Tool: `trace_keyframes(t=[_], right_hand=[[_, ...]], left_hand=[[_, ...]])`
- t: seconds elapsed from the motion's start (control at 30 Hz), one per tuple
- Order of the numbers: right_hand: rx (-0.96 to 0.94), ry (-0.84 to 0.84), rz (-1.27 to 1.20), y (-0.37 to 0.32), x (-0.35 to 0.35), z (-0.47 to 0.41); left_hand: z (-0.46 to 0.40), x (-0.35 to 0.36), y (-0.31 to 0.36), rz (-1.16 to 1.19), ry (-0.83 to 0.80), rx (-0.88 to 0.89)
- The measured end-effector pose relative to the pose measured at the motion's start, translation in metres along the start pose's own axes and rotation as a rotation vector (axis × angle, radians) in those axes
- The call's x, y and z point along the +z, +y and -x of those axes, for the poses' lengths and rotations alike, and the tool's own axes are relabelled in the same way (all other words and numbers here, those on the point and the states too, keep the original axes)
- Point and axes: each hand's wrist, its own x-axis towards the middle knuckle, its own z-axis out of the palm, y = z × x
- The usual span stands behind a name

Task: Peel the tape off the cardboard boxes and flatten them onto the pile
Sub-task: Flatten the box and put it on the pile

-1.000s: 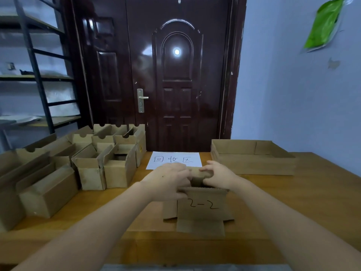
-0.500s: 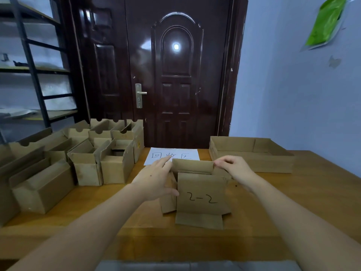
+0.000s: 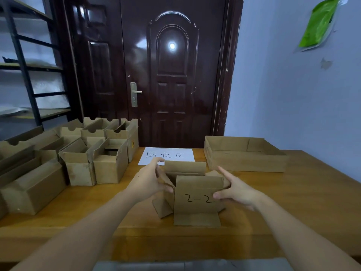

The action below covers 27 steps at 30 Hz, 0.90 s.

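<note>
Standing on the wooden table (image 3: pixel 293 202) with flaps open, the brown cardboard box (image 3: pixel 197 194) marked "2-2" is gripped by both hands: left hand (image 3: pixel 146 180) and right hand (image 3: pixel 237 189) clasp its sides with curled fingers.

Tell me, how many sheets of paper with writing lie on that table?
1. The paper lies at the table's far edge before the door, just beyond the box marked 2-2. That box and the left hand cover its near edge; more could be hidden.
</note>
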Motion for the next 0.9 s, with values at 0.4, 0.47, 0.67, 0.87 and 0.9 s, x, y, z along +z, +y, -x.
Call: trace_keyframes(t=[0.4,0.47,0.67,0.87,0.9], right_hand=[[-0.019,0.15,-0.082,-0.018,0.017,-0.012],[-0.016,0.19,-0.076,-0.02,0.018,-0.015],[-0.036,0.268,-0.044,-0.026,0.017,-0.016],[-0.059,0.085,0.233,-0.023,0.009,-0.011],[-0.036,0.019,0.347,-0.019,0.008,-0.012]], left_hand=[[-0.012,0.009,0.006,0.361,0.111,-0.195],[-0.014,0.005,0.011,0.374,0.091,-0.131],[-0.015,-0.002,0.007,0.237,-0.29,-0.087],[-0.011,0.014,0.003,0.187,-0.286,-0.141],[-0.011,0.016,0.003,0.177,-0.288,-0.138]])
